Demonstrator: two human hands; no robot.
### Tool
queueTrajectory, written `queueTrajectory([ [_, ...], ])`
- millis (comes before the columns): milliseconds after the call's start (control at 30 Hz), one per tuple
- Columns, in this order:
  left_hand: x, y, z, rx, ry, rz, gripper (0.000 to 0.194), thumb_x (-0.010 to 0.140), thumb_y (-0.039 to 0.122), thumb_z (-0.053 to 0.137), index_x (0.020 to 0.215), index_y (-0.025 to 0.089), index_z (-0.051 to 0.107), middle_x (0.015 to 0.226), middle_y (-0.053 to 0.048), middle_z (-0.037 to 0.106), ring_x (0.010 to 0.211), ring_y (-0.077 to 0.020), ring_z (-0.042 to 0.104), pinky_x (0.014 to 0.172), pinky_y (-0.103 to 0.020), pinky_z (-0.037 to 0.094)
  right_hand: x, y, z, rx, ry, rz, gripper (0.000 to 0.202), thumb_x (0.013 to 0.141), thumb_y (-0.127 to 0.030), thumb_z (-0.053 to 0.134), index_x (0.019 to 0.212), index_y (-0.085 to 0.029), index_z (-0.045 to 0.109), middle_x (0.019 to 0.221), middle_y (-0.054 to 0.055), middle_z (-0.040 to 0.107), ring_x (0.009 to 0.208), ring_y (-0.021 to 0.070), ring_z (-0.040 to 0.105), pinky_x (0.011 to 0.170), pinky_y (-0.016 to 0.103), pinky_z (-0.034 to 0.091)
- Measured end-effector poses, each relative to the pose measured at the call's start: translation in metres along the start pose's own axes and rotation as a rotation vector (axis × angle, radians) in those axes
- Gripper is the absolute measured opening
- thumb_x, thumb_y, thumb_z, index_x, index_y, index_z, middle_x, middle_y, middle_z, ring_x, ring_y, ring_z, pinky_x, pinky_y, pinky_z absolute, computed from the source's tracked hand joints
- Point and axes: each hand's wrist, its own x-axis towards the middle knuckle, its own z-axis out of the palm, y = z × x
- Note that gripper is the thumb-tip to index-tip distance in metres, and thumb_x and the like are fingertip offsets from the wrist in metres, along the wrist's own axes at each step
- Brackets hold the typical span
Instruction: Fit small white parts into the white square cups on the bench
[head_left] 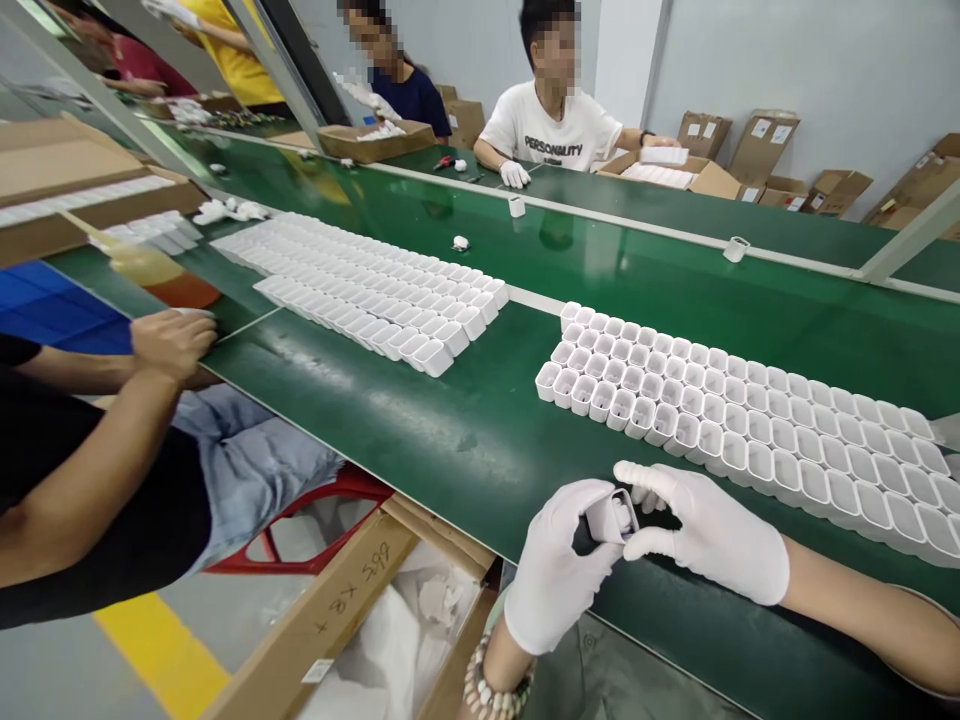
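A small white plastic housing with an open end is held over the near edge of the green bench. My left hand, in a white glove, wraps round it from the left. My right hand, also gloved, has thumb and fingers parted at the housing's open end; whether the fingertips grip a small part is too small to tell. White pieces show inside the opening. Just beyond my hands stand rows of white open-topped cups, packed side by side.
Another block of white cups stands left of centre. A person's bare arm rests by the bench at left, near a bottle of amber liquid. Below is a cardboard box. Across the green belt sit other people.
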Motion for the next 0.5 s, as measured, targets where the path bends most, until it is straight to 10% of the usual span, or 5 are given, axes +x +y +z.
queueTrajectory([
  [200, -0.004, -0.007, 0.002, -0.054, 0.024, -0.050, 0.051, 0.074, 0.016, 0.074, 0.119, 0.029, 0.054, 0.113, -0.003, 0.064, 0.099, -0.0205, 0.064, 0.089, -0.037, 0.055, -0.003, 0.001, 0.020, -0.044, 0.133, -0.141, 0.043, 0.091, -0.053, 0.051, 0.116, -0.018, 0.053, 0.087, 0.008, 0.066, 0.074, 0.0213, 0.060, 0.067, 0.036, 0.049],
  [500, -0.007, -0.012, 0.006, 0.169, -0.065, 0.215, 0.082, 0.069, 0.018, 0.079, 0.138, 0.027, 0.036, 0.129, -0.013, 0.054, 0.115, -0.0269, 0.058, 0.091, -0.037, 0.055, -0.006, -0.009, 0.014, 0.257, 0.056, 0.004, 0.020, 0.082, -0.020, 0.057, 0.100, -0.021, 0.063, 0.084, 0.000, 0.065, 0.071, 0.0141, 0.059, 0.068, 0.027, 0.047],
])
